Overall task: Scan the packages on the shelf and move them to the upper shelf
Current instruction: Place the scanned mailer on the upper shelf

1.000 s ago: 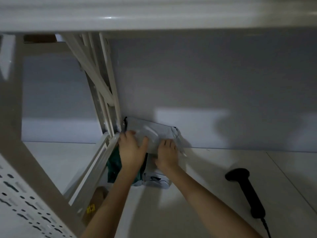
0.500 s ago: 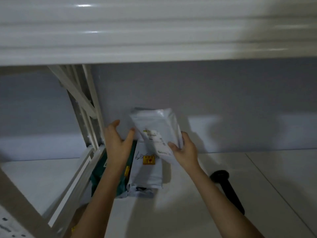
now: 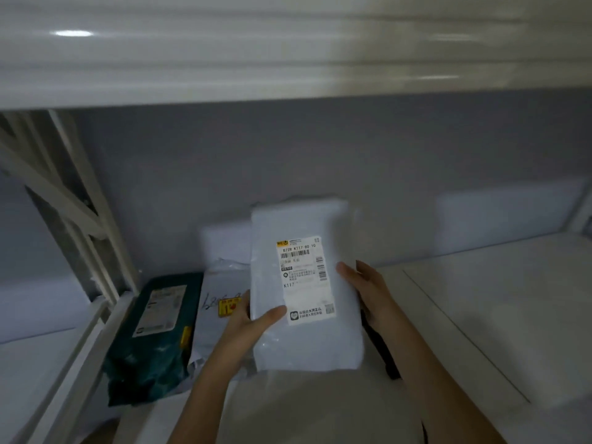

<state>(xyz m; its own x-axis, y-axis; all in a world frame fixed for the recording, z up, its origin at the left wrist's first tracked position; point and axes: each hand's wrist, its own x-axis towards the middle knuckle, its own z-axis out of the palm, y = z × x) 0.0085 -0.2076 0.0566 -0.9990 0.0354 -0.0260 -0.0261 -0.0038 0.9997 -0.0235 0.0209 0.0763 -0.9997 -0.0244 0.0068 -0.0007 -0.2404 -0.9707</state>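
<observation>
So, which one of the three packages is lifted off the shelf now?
The white package with the printed label facing up, held between the left hand and right hand. The dark green package and the other white one lie on the shelf.

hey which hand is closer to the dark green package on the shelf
Left. The left hand grips the white package's left edge, apart from the dark green package but on its side. The right hand holds the far right edge.

Black scanner [image 3: 382,354] mostly hidden behind held white package [image 3: 307,341].
</observation>
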